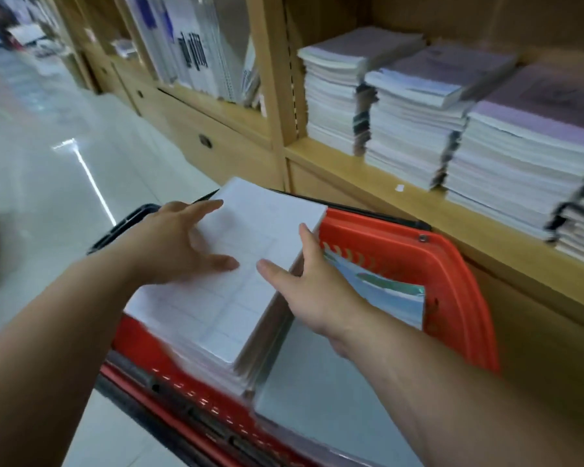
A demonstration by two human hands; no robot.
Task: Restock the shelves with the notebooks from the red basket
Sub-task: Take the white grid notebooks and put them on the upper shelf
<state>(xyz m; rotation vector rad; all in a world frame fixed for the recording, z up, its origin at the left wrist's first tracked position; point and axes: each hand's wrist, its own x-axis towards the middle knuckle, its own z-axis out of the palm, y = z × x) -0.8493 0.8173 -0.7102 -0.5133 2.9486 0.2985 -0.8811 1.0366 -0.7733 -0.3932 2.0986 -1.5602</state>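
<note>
A red basket point(418, 264) sits on the floor against the wooden shelf unit. A tall stack of white notebooks point(246, 237) rises out of its left half. My left hand point(172, 244) lies spread on top of the stack at its left side. Over at the stack's right edge is my right hand point(307, 288), thumb on top and fingers down the side. A lower pile of grey-covered notebooks point(317, 382) and a blue-green one point(385, 294) fill the basket's right half. The wooden shelf point(368, 176) holds three stacks of purple-covered notebooks point(418, 106).
The basket's black handles point(122, 227) lie folded out at the left and back. Upright white and clear folders point(196, 48) fill the bay to the left. Drawers with dark pulls point(205, 141) run below. Glossy white floor point(48, 183) stretches left.
</note>
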